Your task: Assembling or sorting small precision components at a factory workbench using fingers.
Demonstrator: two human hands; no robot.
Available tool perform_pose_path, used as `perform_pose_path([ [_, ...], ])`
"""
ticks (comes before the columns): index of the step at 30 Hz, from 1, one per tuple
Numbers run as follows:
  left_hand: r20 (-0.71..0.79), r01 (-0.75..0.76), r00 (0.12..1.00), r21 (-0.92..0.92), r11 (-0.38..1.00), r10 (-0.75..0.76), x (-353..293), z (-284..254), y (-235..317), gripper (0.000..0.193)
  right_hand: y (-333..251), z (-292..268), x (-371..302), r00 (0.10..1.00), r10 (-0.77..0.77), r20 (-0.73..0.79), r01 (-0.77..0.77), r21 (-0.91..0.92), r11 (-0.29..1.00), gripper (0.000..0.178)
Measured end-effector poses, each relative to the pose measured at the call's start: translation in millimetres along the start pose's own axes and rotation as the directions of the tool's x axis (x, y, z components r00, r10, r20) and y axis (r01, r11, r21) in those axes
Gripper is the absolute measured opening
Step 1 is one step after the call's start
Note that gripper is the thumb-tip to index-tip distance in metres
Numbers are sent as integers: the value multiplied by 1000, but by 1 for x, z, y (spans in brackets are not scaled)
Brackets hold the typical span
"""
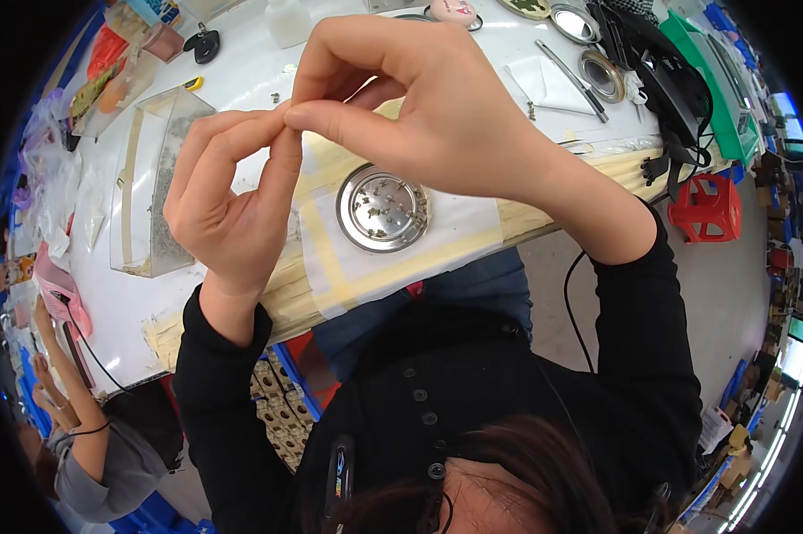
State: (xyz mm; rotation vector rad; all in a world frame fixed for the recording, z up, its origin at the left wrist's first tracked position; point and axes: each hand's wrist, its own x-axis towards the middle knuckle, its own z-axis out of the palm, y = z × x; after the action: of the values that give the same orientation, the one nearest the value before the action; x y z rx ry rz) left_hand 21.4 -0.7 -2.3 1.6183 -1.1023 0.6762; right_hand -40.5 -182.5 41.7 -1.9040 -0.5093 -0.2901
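Both of my hands are raised over the table, their fingertips meeting in a pinch. My left hand [237,182] has thumb and forefinger pressed together. Against them, the thumb and forefinger of my right hand [419,107] close at the same spot. Whatever is between the fingertips is too small or hidden to make out. Below the hands, a round shiny metal dish [346,214] holds several tiny metal-coloured parts [385,209]. It stands on a white sheet [459,222] with yellowish tape near the table's front edge.
A clear box [134,240] stands at the left. Tweezers [572,82], round metal lids [603,75] and a black bag [677,89] lie at the right. A white bottle [287,22] is at the back. A red stool [706,209] stands beyond the table; a co-worker [108,463] sits at left.
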Motion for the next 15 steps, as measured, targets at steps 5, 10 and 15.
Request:
perform_pose_path([
  [5, 10, 33, 999, -76, 997, -32, 0, -1, 0, 19, 12, 0, 1, 964, 266, 11, -248, 398, 883, 19],
  [10, 37, 124, 992, -181, 976, -119, -4, 1, 1, 20, 19, 2, -4, 950, 303, 77, -301, 480, 824, 26],
  [15, 75, 73, 995, -70, 995, -68, -4, 2, 3, 18, 25, 5, -9, 965, 262, 20, -247, 411, 877, 21],
])
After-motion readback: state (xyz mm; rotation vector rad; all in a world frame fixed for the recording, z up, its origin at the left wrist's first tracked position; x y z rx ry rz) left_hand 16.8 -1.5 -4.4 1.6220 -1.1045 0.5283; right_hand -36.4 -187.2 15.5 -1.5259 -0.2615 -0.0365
